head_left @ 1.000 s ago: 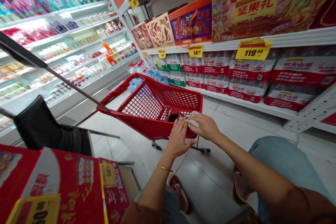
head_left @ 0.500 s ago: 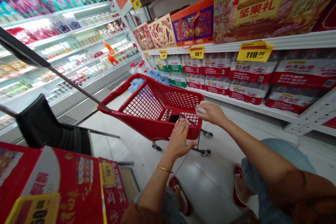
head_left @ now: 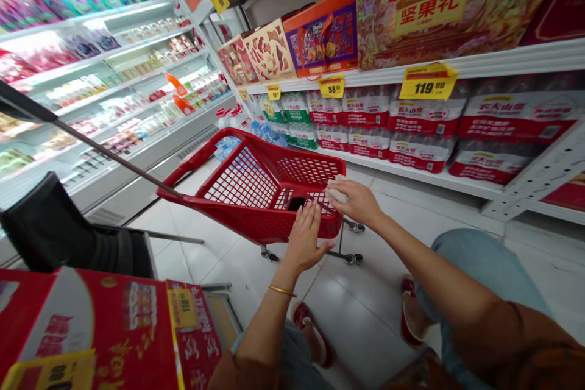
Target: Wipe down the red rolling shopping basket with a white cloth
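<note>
A red plastic shopping cart point(head_left: 228, 213) stands on wheels in front of me. My left hand point(head_left: 306, 234) lies on its near rim, fingers stretched out and the thumb apart. My right hand point(head_left: 354, 198) is closed around a crumpled whitish cloth point(head_left: 337, 195) at the cart's right end. The cloth is close to the rim there; whether it touches cannot be made out. Inside the basket, on its bottom, a small dark flat object point(head_left: 297, 203) shows just beyond my left fingertips.
Shelves on the right hold gift boxes point(head_left: 320, 39) above packs of bottled water point(head_left: 365, 140). A refrigerated display point(head_left: 109, 67) runs along the left. A black chair point(head_left: 77, 225) and red cartons point(head_left: 109, 329) stand near on the left. A thin pole point(head_left: 114, 155) slants toward the cart.
My right hand and the cloth have moved slightly left and inward along the cart's end. The left hand stays on the rim. The whole view has shifted a little.
</note>
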`<state>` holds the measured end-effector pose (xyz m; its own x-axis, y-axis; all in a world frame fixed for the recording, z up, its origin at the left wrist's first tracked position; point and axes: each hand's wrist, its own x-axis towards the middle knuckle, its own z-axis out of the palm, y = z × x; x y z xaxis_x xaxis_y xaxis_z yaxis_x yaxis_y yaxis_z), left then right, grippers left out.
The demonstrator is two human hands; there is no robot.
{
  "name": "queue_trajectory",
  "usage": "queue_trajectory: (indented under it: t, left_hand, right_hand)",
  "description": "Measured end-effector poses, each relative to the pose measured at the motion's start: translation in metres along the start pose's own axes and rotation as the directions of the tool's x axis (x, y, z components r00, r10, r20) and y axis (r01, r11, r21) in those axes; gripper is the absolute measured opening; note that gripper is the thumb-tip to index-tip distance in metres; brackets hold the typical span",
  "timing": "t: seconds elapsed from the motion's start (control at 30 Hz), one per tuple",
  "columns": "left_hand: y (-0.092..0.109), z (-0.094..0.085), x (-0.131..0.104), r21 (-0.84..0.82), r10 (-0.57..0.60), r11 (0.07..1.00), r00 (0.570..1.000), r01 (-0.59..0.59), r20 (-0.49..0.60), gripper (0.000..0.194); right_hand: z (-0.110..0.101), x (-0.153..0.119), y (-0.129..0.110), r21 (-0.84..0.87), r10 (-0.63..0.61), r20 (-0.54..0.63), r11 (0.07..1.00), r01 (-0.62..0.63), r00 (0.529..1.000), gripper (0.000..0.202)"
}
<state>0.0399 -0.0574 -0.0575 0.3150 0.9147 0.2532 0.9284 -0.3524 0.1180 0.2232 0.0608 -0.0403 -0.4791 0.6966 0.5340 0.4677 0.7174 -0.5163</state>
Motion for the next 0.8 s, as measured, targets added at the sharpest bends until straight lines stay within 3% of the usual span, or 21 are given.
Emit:
queue_trajectory:
  t: [0.07, 0.2, 0.5, 0.8]
  left_hand:
    - [0.000, 0.002, 0.000, 0.005, 0.002, 1.000, 1.000, -0.002, -0.014, 0.090]
    - [0.001, 0.003, -0.001, 0.009, 0.006, 1.000, 0.999, -0.006, -0.031, 0.091]
    - [0.002, -0.002, 0.002, -0.006, -0.005, 1.000, 1.000, 0.005, -0.008, 0.096]
    - [0.002, -0.005, 0.002, -0.004, 0.013, 1.000, 1.000, -0.013, -0.007, 0.091]
  right_hand:
    - [0.007, -0.016, -0.017, 0.032, -0.051, 0.009, 0.998, 0.051, 0.999, 0.035]
    - [0.019, -0.035, -0.031, 0.042, -0.028, -0.047, 0.999, 0.030, 0.999, 0.035]
    - [0.018, -0.023, -0.015, 0.098, -0.191, -0.076, 0.975, 0.198, 0.979, 0.031]
    - [0.016, -0.011, 0.012, 0.015, -0.152, -0.012, 0.988, 0.153, 0.988, 0.026]
